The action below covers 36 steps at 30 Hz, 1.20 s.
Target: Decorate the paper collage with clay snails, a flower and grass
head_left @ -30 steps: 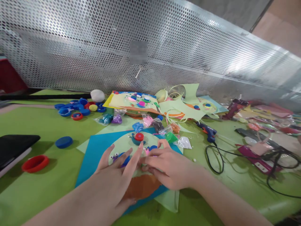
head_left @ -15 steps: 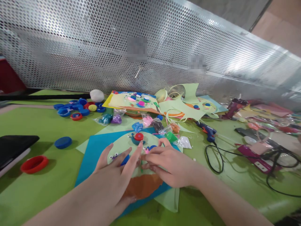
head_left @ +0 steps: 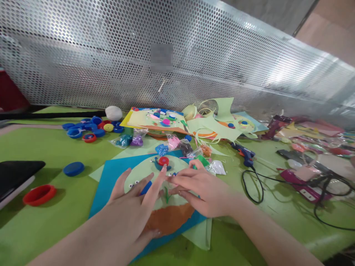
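On a blue sheet (head_left: 107, 184) lies a pale green paper round (head_left: 135, 170) bearing a brown clay patch (head_left: 170, 220). My left hand (head_left: 133, 205) rests on its left side with fingers spread, holding nothing. A dark blue clay piece (head_left: 145, 188) and googly eyes show between those fingers. Near the top sits a snail-like figure with a red cap (head_left: 163, 161). My right hand (head_left: 203, 186) reaches in from the right, fingers extended and apart. Its fingertips are beside a green clay sprig (head_left: 167, 195) above the brown patch; touching cannot be made out. Another figure with eyes is partly hidden under this hand.
Bagged clay, including a purple packet (head_left: 137, 139) and a white packet (head_left: 217, 167), lies behind the sheet. Bottle caps (head_left: 90, 125) pile up at the back left. A glue gun (head_left: 245, 154) with its looping cord lies to the right. A perforated metal panel (head_left: 111, 55) stands behind.
My right fingers have shifted slightly up from the green clay sprig, so more of it shows. My left hand stays spread in nearly the same place.
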Tool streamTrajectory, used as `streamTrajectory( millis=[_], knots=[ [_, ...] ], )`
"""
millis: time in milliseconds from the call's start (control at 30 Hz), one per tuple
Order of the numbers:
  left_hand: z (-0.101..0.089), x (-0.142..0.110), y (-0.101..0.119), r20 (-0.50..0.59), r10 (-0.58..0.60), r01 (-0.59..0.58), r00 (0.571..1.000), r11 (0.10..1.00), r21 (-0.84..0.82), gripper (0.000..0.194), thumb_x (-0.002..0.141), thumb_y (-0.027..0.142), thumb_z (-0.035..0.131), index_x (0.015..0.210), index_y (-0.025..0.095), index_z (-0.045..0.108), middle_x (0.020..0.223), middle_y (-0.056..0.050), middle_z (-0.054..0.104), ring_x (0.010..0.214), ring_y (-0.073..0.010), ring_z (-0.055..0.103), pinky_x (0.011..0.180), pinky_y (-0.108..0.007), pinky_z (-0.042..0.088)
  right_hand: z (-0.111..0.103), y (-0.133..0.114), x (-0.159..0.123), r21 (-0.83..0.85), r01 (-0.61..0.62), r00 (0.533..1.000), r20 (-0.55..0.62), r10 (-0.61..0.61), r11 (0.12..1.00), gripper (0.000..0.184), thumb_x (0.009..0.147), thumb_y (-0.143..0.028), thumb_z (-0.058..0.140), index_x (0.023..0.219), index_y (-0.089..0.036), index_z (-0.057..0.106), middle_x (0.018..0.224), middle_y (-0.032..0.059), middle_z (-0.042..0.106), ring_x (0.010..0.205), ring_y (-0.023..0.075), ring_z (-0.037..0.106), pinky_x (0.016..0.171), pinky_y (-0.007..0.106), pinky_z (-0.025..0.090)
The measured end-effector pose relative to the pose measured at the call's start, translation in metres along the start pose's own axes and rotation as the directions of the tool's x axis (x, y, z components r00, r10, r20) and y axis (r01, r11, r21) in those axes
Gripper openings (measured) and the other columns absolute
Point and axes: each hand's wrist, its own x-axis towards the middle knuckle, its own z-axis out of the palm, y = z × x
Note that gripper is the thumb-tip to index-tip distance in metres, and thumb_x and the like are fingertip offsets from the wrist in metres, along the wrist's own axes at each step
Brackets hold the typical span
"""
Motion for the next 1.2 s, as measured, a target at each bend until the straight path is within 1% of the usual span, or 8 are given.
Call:
streamTrajectory(
  millis=[133,367,633,767,867,967,1067,1200],
  knots=[
    [0.003,0.000,0.000,-0.013,0.016,-0.016,1.000,1.000,0.010,0.088,0.076,0.022,0.048,0.142,0.020,-0.010,0.123,-0.011,0.060,0.127,-0.0302,0.040,0.105,-0.064,0.008,0.002,-0.001,0.001,-0.042,0.024,0.998,0.062,-0.021,0.999,0.028,0.085,-0.009,0.044,0.111,-0.013,0.053,0.096,0.0098,0.065,0.098,0.0195,0.055,0.087,0.037,0.028],
    [0.002,0.001,0.002,0.026,0.007,-0.008,1.000,1.000,0.026,0.091,0.077,0.021,0.045,0.138,0.022,-0.022,0.127,-0.011,0.058,0.128,-0.0289,0.038,0.105,-0.065,0.004,0.007,0.000,0.002,-0.114,0.088,0.995,0.064,-0.082,0.990,0.032,0.085,-0.011,0.040,0.113,-0.012,0.053,0.090,0.0107,0.065,0.093,0.0211,0.054,0.083,0.038,0.028],
    [0.003,0.000,-0.003,-0.002,0.015,-0.014,1.000,1.000,0.021,0.094,0.078,0.021,0.047,0.136,0.024,-0.026,0.127,-0.007,0.058,0.127,-0.0300,0.040,0.105,-0.064,0.006,0.008,0.003,0.001,-0.108,0.091,0.995,0.040,-0.087,0.990,0.034,0.087,-0.013,0.039,0.119,-0.014,0.050,0.095,0.0119,0.065,0.096,0.0205,0.055,0.084,0.039,0.027],
    [0.003,-0.001,-0.008,0.008,0.006,-0.006,1.000,0.999,0.033,0.096,0.078,0.024,0.048,0.135,0.026,-0.029,0.130,-0.008,0.055,0.129,-0.0334,0.037,0.102,-0.069,0.001,0.007,0.004,0.002,-0.077,0.047,0.999,0.017,-0.046,0.996,0.032,0.090,-0.014,0.038,0.121,-0.013,0.047,0.104,0.0125,0.065,0.102,0.0210,0.054,0.087,0.040,0.026],
    [0.000,0.000,-0.003,0.013,0.000,0.000,1.000,0.999,0.051,0.098,0.079,0.023,0.047,0.130,0.026,-0.037,0.124,-0.007,0.060,0.126,-0.0342,0.040,0.099,-0.072,0.006,0.008,0.006,0.002,-0.082,0.016,1.000,-0.002,-0.016,0.997,0.037,0.092,-0.014,0.036,0.128,-0.012,0.040,0.112,0.0126,0.063,0.107,0.0221,0.052,0.088,0.042,0.025],
    [-0.006,0.002,0.006,0.013,-0.009,0.007,1.000,0.992,0.125,0.095,0.082,0.019,0.041,0.124,0.023,-0.045,0.121,-0.008,0.062,0.123,-0.0332,0.044,0.097,-0.072,0.014,0.011,0.007,0.003,-0.113,0.009,0.999,0.034,-0.005,0.994,0.041,0.091,-0.013,0.036,0.132,-0.011,0.037,0.108,0.0126,0.065,0.108,0.0231,0.051,0.088,0.043,0.025],
    [-0.011,0.004,0.011,0.039,-0.007,0.002,0.999,0.990,0.143,0.094,0.083,0.020,0.039,0.124,0.022,-0.045,0.127,-0.011,0.057,0.126,-0.0328,0.041,0.097,-0.072,0.017,0.012,0.007,0.004,-0.124,0.016,0.999,0.053,-0.009,0.992,0.043,0.090,-0.012,0.036,0.133,-0.009,0.037,0.101,0.0121,0.066,0.107,0.0228,0.052,0.088,0.043,0.026],
    [-0.013,0.004,0.008,0.028,-0.027,0.025,0.999,0.996,0.091,0.094,0.082,0.023,0.041,0.128,0.027,-0.040,0.128,-0.008,0.057,0.127,-0.0305,0.041,0.099,-0.070,0.012,0.010,0.006,0.005,-0.114,0.016,1.000,0.029,-0.013,0.993,0.042,0.091,-0.014,0.036,0.133,-0.009,0.037,0.109,0.0128,0.064,0.110,0.0221,0.051,0.090,0.043,0.026]
  ],
)
